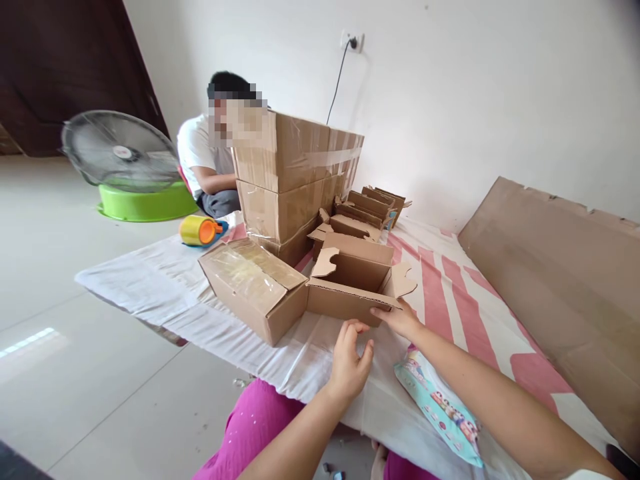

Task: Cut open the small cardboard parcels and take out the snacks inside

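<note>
An open-topped cardboard box (345,300) sits on the cloth-covered table with its end flaps raised. My right hand (399,319) grips its front right corner, some fingers against the front face and the rest partly hidden by the flap. Just in front of the box hovers my left hand (351,360), fingers loosely bent and apart from the thumb, with nothing in it. To the left, a closed box (257,287) sealed with clear tape lies angled against the open one. A teal pack of wipes (440,407) rests beneath my right forearm.
Taped boxes (300,173) are stacked behind, with several open boxes (370,207) in a row beside them. A yellow tape roll (197,231) lies near the left edge. A large cardboard sheet (560,287) leans right. Another person (205,150) sits behind the stack, near a fan (120,152).
</note>
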### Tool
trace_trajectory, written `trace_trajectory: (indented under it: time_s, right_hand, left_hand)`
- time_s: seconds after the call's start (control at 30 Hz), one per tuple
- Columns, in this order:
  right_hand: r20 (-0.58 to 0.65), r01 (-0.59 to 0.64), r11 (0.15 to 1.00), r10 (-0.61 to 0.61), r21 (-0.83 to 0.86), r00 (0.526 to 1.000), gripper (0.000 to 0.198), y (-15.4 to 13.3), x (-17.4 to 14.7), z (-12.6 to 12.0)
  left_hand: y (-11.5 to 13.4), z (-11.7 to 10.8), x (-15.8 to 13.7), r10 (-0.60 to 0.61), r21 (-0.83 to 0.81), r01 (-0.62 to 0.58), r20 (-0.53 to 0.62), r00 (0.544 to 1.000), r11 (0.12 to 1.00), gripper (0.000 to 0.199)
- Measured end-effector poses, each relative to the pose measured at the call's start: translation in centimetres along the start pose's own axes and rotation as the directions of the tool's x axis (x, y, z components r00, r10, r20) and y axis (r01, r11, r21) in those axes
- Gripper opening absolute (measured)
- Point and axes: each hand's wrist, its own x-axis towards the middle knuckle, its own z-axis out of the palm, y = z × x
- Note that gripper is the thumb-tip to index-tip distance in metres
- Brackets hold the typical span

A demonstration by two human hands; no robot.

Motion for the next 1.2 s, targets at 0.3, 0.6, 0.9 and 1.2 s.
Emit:
trace_trajectory:
  time_s: [0.3,0.6,0.9,1.2]
  right_hand:
    - [0.136,0.052,0.991,-0.069,0.126,0.988,0.031,-1.4,-1.3,1.9]
    - [0.128,-0.001,1.0,-0.001,0.016,0.992,0.053,0.7,-6.4,-2.8]
    - [-0.302,-0.236,0.952,0.17,-0.196,0.938,0.057,8.2,-18.6,-8.8]
    - [-0.473,-0.231,0.971,0.176,-0.06,0.863,0.065,12.6,-28.4,-1.8]
  left_hand:
    - [-0.9,0.8,-0.1,-0.133,0.057,0.124,0.172,0.976,0.991,0.047]
    - [-1.7,0.7,-0.3,-0.147,0.027,0.144,0.223,0.964,0.989,0.057]
    - [-0.3,1.6,-1.6,-0.116,0.125,0.076,0.352,0.929,0.989,0.053]
    - [0.1,5.3,-4.5,-0.149,0.016,0.166,0.531,0.834,0.986,0.064]
